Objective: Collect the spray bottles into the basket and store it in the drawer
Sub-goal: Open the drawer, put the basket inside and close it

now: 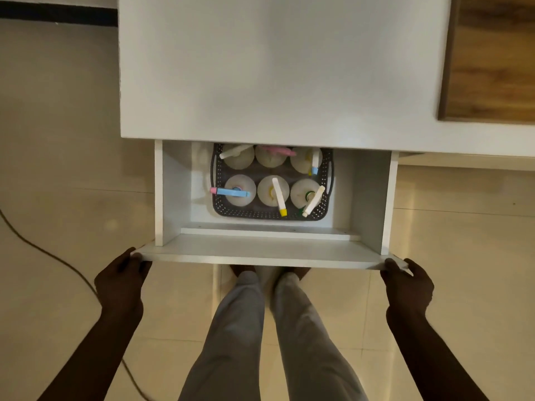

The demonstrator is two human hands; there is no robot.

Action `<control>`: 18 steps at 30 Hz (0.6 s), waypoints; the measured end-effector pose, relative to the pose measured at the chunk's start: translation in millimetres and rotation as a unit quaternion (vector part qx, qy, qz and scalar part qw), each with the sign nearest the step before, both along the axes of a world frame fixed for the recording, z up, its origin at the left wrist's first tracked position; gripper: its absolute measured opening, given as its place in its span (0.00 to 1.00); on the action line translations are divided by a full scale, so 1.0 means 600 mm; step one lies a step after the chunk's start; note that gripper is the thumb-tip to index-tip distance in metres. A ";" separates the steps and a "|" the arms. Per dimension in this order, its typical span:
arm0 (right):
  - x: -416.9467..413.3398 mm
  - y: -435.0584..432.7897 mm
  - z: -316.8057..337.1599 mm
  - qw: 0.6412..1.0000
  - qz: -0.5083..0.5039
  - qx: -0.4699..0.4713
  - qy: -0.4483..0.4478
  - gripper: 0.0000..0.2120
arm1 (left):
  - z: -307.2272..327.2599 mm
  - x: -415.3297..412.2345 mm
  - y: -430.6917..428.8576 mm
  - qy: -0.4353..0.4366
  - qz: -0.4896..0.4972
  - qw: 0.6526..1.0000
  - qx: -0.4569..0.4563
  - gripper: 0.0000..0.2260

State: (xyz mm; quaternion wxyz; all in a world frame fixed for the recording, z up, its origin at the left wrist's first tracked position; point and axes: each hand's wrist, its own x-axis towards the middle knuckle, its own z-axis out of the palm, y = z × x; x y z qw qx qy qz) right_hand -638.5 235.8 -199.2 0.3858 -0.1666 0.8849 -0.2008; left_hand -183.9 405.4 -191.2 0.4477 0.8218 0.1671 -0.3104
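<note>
- The basket (272, 211), dark and perforated, sits inside the open drawer (260, 253) with six spray bottles (273, 191) upright in two rows; the far row lies partly under the worktop (275, 68) edge
- The left hand (123, 274) grasps the drawer front's left corner; the right hand (405, 280) grasps its right corner
- Judged risks: an uneven push from the two corners could skew and jam the drawer; a tall nozzle could catch the worktop edge; a hard shove could topple bottles; the person's legs (260, 328) stand close beneath the front
</note>
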 end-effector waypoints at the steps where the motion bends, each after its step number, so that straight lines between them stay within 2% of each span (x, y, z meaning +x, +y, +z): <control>1: 0.004 -0.013 0.001 1.000 -0.001 -0.008 -0.007 0.26 | -0.001 0.004 -0.014 -0.004 0.003 1.000 -0.005 0.17; 8: 0.038 -0.101 0.005 0.998 -0.011 -0.059 -0.033 0.26 | -0.001 0.028 -0.105 -0.018 0.026 0.999 -0.043 0.15; 14: 0.072 -0.182 0.010 0.994 -0.018 -0.082 -0.067 0.22 | -0.013 0.052 -0.184 -0.040 0.021 0.998 -0.042 0.13; 17: 0.089 -0.220 0.017 0.991 -0.025 -0.093 -0.088 0.15 | -0.013 0.068 -0.227 -0.020 0.057 0.996 -0.061 0.07; 18: 0.093 -0.231 0.018 0.990 -0.019 -0.100 -0.099 0.15 | -0.011 0.073 -0.241 -0.010 0.067 0.995 -0.068 0.08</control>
